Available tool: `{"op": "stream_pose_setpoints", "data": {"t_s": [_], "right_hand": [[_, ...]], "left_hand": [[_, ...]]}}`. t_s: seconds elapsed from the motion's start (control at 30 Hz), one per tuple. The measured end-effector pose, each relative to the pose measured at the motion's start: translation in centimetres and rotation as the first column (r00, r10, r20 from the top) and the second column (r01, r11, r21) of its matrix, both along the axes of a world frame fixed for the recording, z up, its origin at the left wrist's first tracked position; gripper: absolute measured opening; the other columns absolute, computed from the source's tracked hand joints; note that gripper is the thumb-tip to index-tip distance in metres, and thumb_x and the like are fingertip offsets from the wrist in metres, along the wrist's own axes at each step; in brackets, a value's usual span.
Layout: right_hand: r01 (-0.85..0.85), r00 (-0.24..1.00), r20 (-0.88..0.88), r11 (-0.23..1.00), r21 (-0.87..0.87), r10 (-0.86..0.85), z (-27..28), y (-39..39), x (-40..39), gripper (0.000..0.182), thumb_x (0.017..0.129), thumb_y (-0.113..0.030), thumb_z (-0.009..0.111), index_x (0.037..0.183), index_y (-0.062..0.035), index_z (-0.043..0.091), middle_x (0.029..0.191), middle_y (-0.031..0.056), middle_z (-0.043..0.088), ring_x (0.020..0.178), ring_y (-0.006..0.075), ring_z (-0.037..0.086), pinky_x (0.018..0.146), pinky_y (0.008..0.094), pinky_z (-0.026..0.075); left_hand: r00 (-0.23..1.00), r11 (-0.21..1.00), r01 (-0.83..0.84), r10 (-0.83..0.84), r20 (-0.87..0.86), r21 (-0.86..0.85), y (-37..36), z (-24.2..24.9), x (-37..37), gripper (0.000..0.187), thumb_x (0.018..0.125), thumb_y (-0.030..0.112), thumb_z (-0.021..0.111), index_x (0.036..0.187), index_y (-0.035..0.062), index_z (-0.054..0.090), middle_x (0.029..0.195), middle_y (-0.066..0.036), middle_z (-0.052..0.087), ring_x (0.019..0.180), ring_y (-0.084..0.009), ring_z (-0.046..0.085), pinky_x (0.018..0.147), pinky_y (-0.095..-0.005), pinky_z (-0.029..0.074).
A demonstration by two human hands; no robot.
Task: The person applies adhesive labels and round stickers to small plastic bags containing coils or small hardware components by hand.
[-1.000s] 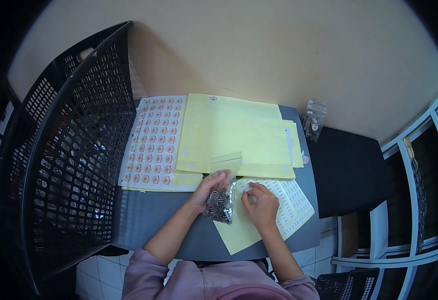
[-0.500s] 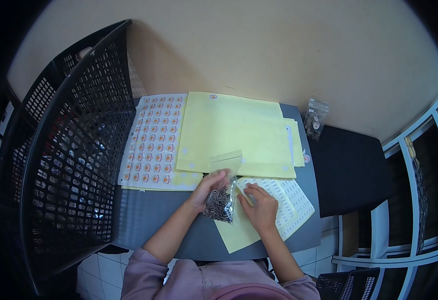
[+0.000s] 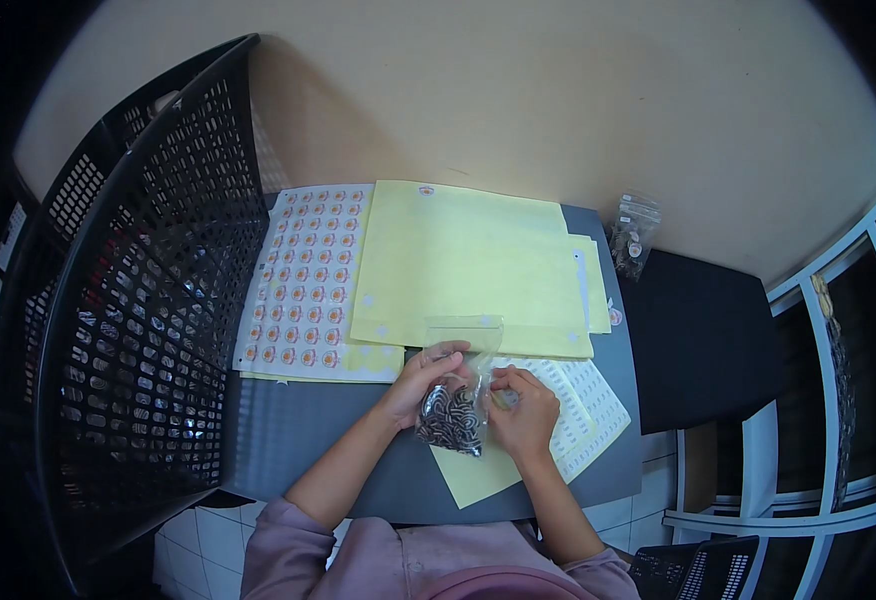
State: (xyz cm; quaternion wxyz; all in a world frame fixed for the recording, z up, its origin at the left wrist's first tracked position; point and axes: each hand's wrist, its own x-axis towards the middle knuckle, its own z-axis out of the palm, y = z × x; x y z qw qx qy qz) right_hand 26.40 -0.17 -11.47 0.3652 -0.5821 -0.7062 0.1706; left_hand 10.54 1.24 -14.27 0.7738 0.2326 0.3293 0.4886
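Observation:
My left hand (image 3: 424,385) is closed round the upper part of a clear zip bag (image 3: 455,415), which is filled with small dark and silvery curved pieces. The bag's zip top sticks up above my fingers. Close beside the bag's right edge, my right hand (image 3: 525,408) has its thumb and fingers pinched together; a small pale bit shows at the fingertips, too small to make out. Beneath my right hand lie white sheets of small printed labels (image 3: 594,402), with a yellow backing sheet (image 3: 466,478) partly under them.
Large yellow sheets (image 3: 473,260) and a sheet of round orange-and-pink stickers (image 3: 303,270) cover the back of the grey table (image 3: 288,430). A tall black basket (image 3: 148,300) stands left. Another filled zip bag (image 3: 633,237) leans by the wall, near a black surface (image 3: 698,340).
The zip bag has turned to face me more and shifted slightly right. My right hand has moved from the label sheet's corner, and its fingers are now pinched by the bag's edge.

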Motion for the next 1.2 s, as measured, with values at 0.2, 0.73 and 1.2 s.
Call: {"op": "stream_pose_setpoints", "data": {"t_s": [0.2,0.73,1.2], "right_hand": [[0.019,0.998,-0.052,1.0,-0.014,-0.02,-0.5,0.1,0.1,0.007,0.059,-0.008,0.066,0.065,-0.0043,0.064,0.08,0.0081,0.064,0.081,0.0236,0.062,0.069,0.0291,0.048],[-0.035,0.95,-0.31,0.999,-0.008,0.031,-0.9,0.6,1.4,0.007,0.068,-0.003,0.061,0.073,0.0017,0.061,0.074,0.014,0.062,0.07,0.0248,0.062,0.064,0.0294,0.047],[0.009,0.994,-0.093,0.792,0.61,0.061,5.3,0.4,-5.0,0.017,0.058,-0.006,0.07,0.074,-0.0111,0.065,0.072,-0.0014,0.056,0.067,0.0163,0.051,0.067,0.0301,0.036]], "left_hand": [[0.999,0.998,-0.015,0.018,0.046,-0.063,0.0,0.5,-0.2,0.037,0.084,0.025,0.052,0.113,0.0027,0.046,0.075,-0.001,0.053,0.066,-0.0089,0.056,0.056,-0.0209,0.048],[0.981,0.993,-0.11,0.116,-0.155,0.052,-0.9,2.6,-0.9,0.027,0.082,0.01,0.049,0.107,0.0013,0.045,0.079,-0.008,0.056,0.072,-0.0135,0.058,0.065,-0.0254,0.049],[0.886,0.773,-0.184,0.398,-0.237,0.607,-2.1,2.6,1.6,0.035,0.091,0.009,0.034,0.125,0.0057,0.027,0.12,-0.018,0.044,0.108,-0.0213,0.047,0.088,-0.0318,0.041]]}}
